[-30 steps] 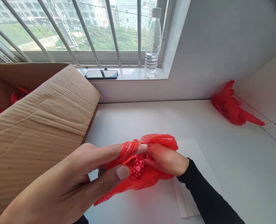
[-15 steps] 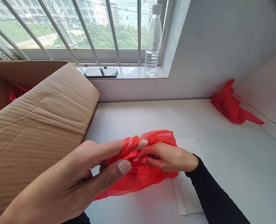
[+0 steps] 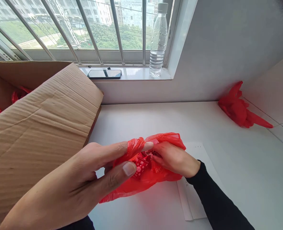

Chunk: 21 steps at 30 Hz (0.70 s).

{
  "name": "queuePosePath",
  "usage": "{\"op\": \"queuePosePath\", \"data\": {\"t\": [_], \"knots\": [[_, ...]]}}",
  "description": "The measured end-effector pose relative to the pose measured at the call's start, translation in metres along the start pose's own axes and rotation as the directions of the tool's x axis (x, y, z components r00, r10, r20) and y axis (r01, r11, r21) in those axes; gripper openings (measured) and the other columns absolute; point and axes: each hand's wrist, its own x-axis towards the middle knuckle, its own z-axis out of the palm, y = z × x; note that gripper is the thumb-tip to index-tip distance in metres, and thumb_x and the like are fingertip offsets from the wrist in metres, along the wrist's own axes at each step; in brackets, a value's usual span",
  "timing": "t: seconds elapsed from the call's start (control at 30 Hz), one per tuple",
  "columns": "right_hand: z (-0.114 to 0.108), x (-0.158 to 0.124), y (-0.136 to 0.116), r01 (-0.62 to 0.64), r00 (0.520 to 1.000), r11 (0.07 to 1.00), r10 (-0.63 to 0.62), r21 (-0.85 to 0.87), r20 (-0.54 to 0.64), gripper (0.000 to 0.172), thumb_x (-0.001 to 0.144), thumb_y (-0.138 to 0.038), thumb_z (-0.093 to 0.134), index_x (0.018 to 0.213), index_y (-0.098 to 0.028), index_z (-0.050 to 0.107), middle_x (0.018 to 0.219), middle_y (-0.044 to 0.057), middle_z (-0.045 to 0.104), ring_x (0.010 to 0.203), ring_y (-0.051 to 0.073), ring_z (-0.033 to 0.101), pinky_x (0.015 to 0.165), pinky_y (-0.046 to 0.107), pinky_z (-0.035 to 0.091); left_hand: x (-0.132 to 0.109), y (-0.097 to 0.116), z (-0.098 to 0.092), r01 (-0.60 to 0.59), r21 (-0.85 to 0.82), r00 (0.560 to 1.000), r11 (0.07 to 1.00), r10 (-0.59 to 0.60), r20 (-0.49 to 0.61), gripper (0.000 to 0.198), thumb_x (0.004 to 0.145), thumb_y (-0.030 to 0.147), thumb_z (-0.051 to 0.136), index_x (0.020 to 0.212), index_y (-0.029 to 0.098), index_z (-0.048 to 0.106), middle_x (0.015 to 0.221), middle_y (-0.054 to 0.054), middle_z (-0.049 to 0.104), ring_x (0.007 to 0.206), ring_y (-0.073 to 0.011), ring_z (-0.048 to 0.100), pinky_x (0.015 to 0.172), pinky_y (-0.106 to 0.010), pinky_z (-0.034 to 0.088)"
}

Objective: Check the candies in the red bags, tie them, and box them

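Observation:
A thin red plastic bag (image 3: 141, 185) is held above the white table, its mouth spread apart. My left hand (image 3: 93, 175) grips the rim on the left, with the bag's edge looped around the index finger and the thumb against the near side. From the right, my right hand (image 3: 175, 158) reaches into the mouth. Its fingers are bent and partly hidden by the plastic, so what they hold, if anything, cannot be made out. Inside the bag lie small shiny red packets (image 3: 141, 166) with white printed patterns, close to my right fingertips.
At left stands a cardboard box (image 3: 43, 118) with red bags (image 3: 18, 95) in it. White papers (image 3: 194, 198) lie under my right forearm. Another red bag (image 3: 239, 108) rests in the far right corner. A phone (image 3: 104, 74) and a water bottle (image 3: 157, 48) occupy the windowsill.
My right hand has turned and pushed deeper under the bag's far rim. The mouth gapes wider, and the patterned packets show more clearly. My left hand keeps its hold.

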Motion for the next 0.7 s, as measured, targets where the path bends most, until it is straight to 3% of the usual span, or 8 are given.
{"op": "queuePosePath", "data": {"t": [0.1, 0.17, 0.27, 0.33, 0.43, 0.5, 0.6, 0.7], "knots": [[0.0046, 0.0077, -0.0051, 0.104, 0.994, 0.991, -0.106, 0.085, 0.018, 0.024, 0.098, -0.012, 0.050, 0.111, -0.025, 0.066, 0.111, 0.001, 0.073, 0.101, 0.018, 0.068, 0.092, 0.033, 0.052, 0.0016, 0.0009, -0.0007, 0.008, -0.027, 1.000, 1.000, -0.008, 0.004, 0.057, 0.103, 0.019, 0.051, 0.149, 0.051, 0.044, 0.063, 0.009, 0.058, 0.049, -0.0073, 0.054, 0.044, -0.011, 0.042], [0.0051, 0.0091, -0.0074, 0.126, 0.988, 0.988, -0.133, 0.091, 0.076, 0.026, 0.098, -0.011, 0.051, 0.112, -0.026, 0.067, 0.113, -0.001, 0.073, 0.103, 0.017, 0.068, 0.093, 0.032, 0.051, 0.0012, 0.0005, -0.0008, 0.018, -0.055, 1.000, 0.998, -0.018, 0.000, 0.056, 0.102, 0.019, 0.052, 0.148, 0.051, 0.046, 0.061, 0.009, 0.057, 0.048, -0.0072, 0.053, 0.044, -0.011, 0.042], [0.0010, 0.0053, -0.0078, 0.052, 0.992, 0.999, -0.052, 0.003, 0.113, 0.020, 0.097, -0.013, 0.052, 0.087, -0.022, 0.068, 0.091, 0.001, 0.073, 0.082, 0.017, 0.066, 0.078, 0.032, 0.050, -0.0011, -0.0018, -0.0004, 0.024, -0.058, 1.000, 0.998, -0.024, 0.008, 0.058, 0.102, 0.019, 0.052, 0.150, 0.052, 0.043, 0.062, 0.009, 0.058, 0.049, -0.0067, 0.054, 0.045, -0.011, 0.043], [-0.0021, 0.0020, -0.0067, 0.012, 0.993, 0.999, -0.008, -0.037, 0.115, 0.027, 0.096, -0.015, 0.053, 0.072, -0.020, 0.063, 0.076, 0.000, 0.068, 0.069, 0.016, 0.060, 0.068, 0.032, 0.047, -0.0021, -0.0031, 0.0003, 0.028, -0.040, 1.000, 0.999, -0.028, 0.008, 0.058, 0.103, 0.021, 0.052, 0.151, 0.051, 0.042, 0.063, 0.010, 0.060, 0.049, -0.0069, 0.054, 0.045, -0.012, 0.043], [-0.0022, 0.0001, -0.0052, 0.009, 0.997, 1.000, -0.008, -0.024, 0.072, 0.018, 0.096, -0.012, 0.052, 0.091, -0.020, 0.068, 0.095, 0.003, 0.072, 0.086, 0.018, 0.066, 0.079, 0.033, 0.051, -0.0015, -0.0030, 0.0009, 0.031, -0.036, 0.999, 0.999, -0.031, 0.012, 0.054, 0.103, 0.022, 0.052, 0.149, 0.049, 0.045, 0.064, 0.009, 0.061, 0.050, -0.0068, 0.054, 0.046, -0.012, 0.043], [0.0007, 0.0010, -0.0044, 0.020, 0.999, 1.000, -0.020, -0.006, 0.040, 0.026, 0.094, -0.007, 0.051, 0.109, -0.021, 0.067, 0.114, 0.004, 0.072, 0.103, 0.020, 0.067, 0.092, 0.035, 0.051, -0.0005, -0.0019, 0.0006, 0.042, -0.053, 0.999, 0.998, -0.041, 0.023, 0.050, 0.103, 0.022, 0.052, 0.146, 0.048, 0.049, 0.063, 0.009, 0.060, 0.049, -0.0063, 0.053, 0.046, -0.011, 0.043], [0.0050, 0.0029, -0.0028, 0.028, 0.999, 1.000, -0.028, 0.002, 0.040, 0.024, 0.092, -0.006, 0.052, 0.102, -0.022, 0.068, 0.107, 0.003, 0.073, 0.098, 0.020, 0.069, 0.089, 0.034, 0.053, 0.0005, -0.0005, -0.0001, 0.046, -0.055, 0.999, 0.997, -0.045, 0.028, 0.048, 0.103, 0.023, 0.050, 0.145, 0.047, 0.049, 0.061, 0.010, 0.058, 0.048, -0.0062, 0.052, 0.045, -0.012, 0.042], [0.0045, 0.0029, -0.0011, -0.006, 0.999, 0.999, 0.004, -0.037, -0.050, 0.023, 0.095, -0.010, 0.050, 0.103, -0.022, 0.068, 0.101, 0.002, 0.074, 0.092, 0.020, 0.070, 0.085, 0.035, 0.055, 0.0006, 0.0010, -0.0003, 0.042, -0.012, 0.999, 0.999, -0.042, 0.020, 0.049, 0.103, 0.022, 0.050, 0.145, 0.047, 0.048, 0.063, 0.010, 0.059, 0.049, -0.0066, 0.052, 0.045, -0.012, 0.042]]}}
